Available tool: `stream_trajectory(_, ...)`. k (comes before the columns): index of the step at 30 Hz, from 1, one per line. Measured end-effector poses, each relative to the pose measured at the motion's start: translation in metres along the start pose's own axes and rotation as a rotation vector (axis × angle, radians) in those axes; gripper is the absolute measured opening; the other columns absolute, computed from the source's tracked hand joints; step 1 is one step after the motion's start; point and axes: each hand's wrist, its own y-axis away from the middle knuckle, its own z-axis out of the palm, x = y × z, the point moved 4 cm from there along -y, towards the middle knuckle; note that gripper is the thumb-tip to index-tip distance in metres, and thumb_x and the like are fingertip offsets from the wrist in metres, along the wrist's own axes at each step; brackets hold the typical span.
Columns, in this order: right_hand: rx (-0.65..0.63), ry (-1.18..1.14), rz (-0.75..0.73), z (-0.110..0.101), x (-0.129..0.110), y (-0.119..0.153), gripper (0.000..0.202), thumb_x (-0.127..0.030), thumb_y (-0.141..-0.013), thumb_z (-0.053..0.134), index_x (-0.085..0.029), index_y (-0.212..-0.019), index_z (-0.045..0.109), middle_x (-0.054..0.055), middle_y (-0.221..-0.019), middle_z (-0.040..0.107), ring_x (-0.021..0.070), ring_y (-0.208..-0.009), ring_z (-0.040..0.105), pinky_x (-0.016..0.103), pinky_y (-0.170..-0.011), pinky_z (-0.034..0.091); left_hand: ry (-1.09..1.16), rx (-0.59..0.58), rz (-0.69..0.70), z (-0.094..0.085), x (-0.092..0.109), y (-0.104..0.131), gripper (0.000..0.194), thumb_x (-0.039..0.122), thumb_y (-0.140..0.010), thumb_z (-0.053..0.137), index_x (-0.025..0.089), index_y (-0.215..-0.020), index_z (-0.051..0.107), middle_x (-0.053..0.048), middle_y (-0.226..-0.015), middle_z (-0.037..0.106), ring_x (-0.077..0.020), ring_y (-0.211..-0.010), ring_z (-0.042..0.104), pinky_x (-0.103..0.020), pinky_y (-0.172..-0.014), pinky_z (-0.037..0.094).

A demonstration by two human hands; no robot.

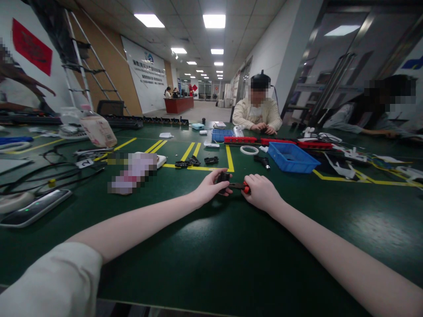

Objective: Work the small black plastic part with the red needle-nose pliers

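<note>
Both my arms reach out over the dark green table (211, 246). My left hand (211, 188) is closed around a small black part (224, 178), held just above the table. My right hand (261, 192) grips a small tool with a red handle (246, 187); its dark tip (235, 186) points left and meets the black part. The two hands are almost touching. What the part is exactly I cannot make out.
A blue bin (292, 157) stands behind my right hand, with a white ring (249, 150) and black parts (211, 160) near yellow floor-tape lines. Cables, a phone (33, 208) and a bottle (98, 129) lie at left. Two people sit across the table.
</note>
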Motion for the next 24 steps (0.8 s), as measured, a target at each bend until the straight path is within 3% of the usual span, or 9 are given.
stream_trajectory(9, -0.021, -0.013, 0.002, 0.0, 0.0, 0.001, 0.01, -0.024, -0.079, 0.055, -0.016, -0.085, 0.057, 0.01, -0.088, 0.063, 0.0239, -0.085, 0.054, 0.032, -0.074, 0.035, -0.231, -0.023, 0.083, -0.011, -0.002, -0.008, 0.047, 0.018, -0.08, 0.064, 0.014, -0.124, 0.049, -0.01, -0.108, 0.066, -0.0109, -0.064, 0.065, -0.028, -0.069, 0.053)
stream_trajectory(14, -0.027, -0.041, 0.014, 0.0, 0.0, 0.0, 0.007, -0.024, -0.079, 0.055, -0.017, -0.083, 0.055, 0.009, -0.088, 0.064, 0.0223, -0.083, 0.055, 0.031, -0.073, 0.036, -0.393, -0.018, 0.149, -0.016, 0.001, -0.006, 0.054, 0.029, -0.078, 0.069, 0.018, -0.126, 0.047, -0.003, -0.092, 0.067, -0.0163, -0.075, 0.063, -0.031, -0.072, 0.051)
stream_trajectory(19, -0.032, -0.071, 0.038, -0.001, 0.002, -0.001, 0.007, -0.025, -0.08, 0.055, -0.018, -0.079, 0.053, 0.009, -0.085, 0.064, 0.0208, -0.08, 0.055, 0.03, -0.07, 0.036, -0.513, -0.04, 0.205, -0.015, 0.001, -0.005, 0.049, 0.033, -0.075, 0.07, 0.018, -0.116, 0.047, -0.003, -0.097, 0.062, -0.0174, -0.081, 0.062, -0.034, -0.079, 0.049)
stream_trajectory(24, -0.035, -0.086, 0.057, 0.001, 0.003, 0.0, 0.006, -0.025, -0.08, 0.053, -0.018, -0.08, 0.053, 0.008, -0.085, 0.063, 0.0205, -0.079, 0.054, 0.029, -0.07, 0.036, -0.537, -0.139, 0.251, -0.012, -0.001, -0.006, 0.076, 0.028, -0.064, 0.079, 0.019, -0.126, 0.035, -0.01, -0.112, 0.059, -0.0227, -0.1, 0.061, -0.038, -0.089, 0.048)
